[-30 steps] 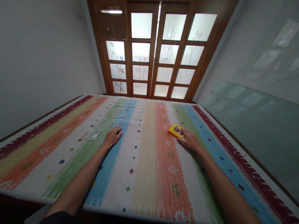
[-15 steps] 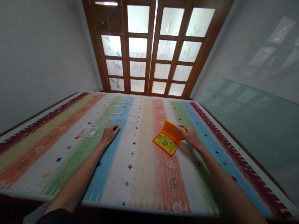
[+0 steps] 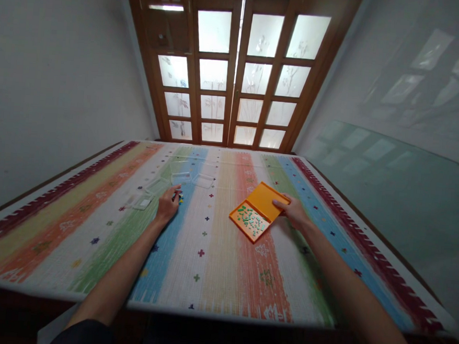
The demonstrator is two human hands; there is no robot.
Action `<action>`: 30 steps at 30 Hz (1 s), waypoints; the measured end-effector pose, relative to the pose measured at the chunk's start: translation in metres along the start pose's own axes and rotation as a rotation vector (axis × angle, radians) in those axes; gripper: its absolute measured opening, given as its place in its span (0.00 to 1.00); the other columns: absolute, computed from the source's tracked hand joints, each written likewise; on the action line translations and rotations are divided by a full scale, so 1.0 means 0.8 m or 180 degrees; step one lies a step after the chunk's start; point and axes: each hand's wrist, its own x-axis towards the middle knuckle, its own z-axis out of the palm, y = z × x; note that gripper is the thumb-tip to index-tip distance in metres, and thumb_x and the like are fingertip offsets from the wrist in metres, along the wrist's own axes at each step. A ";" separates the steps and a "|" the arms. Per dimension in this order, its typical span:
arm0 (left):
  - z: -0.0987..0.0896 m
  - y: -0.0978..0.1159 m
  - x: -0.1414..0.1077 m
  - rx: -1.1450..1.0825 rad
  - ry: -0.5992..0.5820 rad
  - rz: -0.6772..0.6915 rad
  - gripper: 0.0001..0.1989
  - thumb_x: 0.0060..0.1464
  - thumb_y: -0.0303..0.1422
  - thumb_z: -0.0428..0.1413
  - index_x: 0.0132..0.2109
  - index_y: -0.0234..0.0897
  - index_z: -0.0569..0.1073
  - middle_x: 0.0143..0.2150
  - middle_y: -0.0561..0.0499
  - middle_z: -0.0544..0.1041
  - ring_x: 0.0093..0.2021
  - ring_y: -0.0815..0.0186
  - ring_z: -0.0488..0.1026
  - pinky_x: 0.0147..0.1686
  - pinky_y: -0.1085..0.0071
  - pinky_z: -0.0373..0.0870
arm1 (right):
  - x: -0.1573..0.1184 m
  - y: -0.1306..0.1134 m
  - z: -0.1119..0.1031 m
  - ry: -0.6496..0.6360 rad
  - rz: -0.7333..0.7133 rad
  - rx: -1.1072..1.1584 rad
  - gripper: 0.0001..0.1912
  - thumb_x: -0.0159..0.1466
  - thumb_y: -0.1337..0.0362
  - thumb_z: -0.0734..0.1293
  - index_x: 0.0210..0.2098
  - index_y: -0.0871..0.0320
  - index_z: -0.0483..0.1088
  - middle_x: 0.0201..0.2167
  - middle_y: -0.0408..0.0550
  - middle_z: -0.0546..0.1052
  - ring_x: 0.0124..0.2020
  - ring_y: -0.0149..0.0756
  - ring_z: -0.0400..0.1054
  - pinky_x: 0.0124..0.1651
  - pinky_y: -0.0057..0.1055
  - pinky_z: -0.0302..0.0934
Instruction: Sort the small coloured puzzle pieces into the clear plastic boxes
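Observation:
An orange hinged case (image 3: 265, 199) stands opened out over the table, its lid held at the right edge by my right hand (image 3: 294, 211), thumb across the lid's inside. Many small green pieces (image 3: 252, 221) lie scattered in the case's pale lower half. To the left, my left hand (image 3: 167, 205) rests low over a blue stripe with its fingers curled together. Tiny blue and yellow bits (image 3: 181, 198) show at its fingertips; whether they are gripped or lie on the cloth I cannot tell.
Several clear plastic boxes or lids, including a near one (image 3: 142, 203) and a far one (image 3: 203, 180), lie beyond and left of my left hand. A striped cloth (image 3: 219, 255) covers the table. Walls flank it, and wooden glazed doors (image 3: 230, 98) stand at the far end.
The case's lid has swung further back, and its inside now faces me more. My left fingers have shifted slightly, showing tiny coloured bits beside them.

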 end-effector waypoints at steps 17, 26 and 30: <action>0.029 0.120 -0.087 -0.3086 -0.2564 -0.1342 0.33 0.48 0.35 0.67 0.62 0.42 0.72 0.66 0.39 0.69 0.61 0.49 0.72 0.59 0.54 0.69 | -0.031 -0.001 0.109 -0.1516 0.0806 0.1232 0.13 0.58 0.62 0.75 0.39 0.60 0.73 0.33 0.52 0.83 0.27 0.37 0.77 0.27 0.28 0.71; -0.054 0.078 -0.050 -0.2148 -0.0879 -0.1225 0.40 0.47 0.44 0.68 0.65 0.36 0.67 0.67 0.39 0.69 0.60 0.50 0.74 0.57 0.58 0.74 | -0.040 0.010 0.096 -0.1270 0.1085 0.1059 0.16 0.70 0.52 0.59 0.45 0.58 0.67 0.34 0.56 0.82 0.25 0.42 0.78 0.26 0.35 0.73; -0.100 0.057 -0.028 -0.1453 0.0005 -0.1042 0.33 0.53 0.36 0.65 0.64 0.35 0.67 0.67 0.39 0.69 0.56 0.53 0.77 0.55 0.58 0.77 | -0.042 0.019 0.090 -0.1405 0.0873 0.1031 0.12 0.68 0.57 0.61 0.42 0.59 0.70 0.33 0.55 0.82 0.26 0.41 0.79 0.28 0.34 0.73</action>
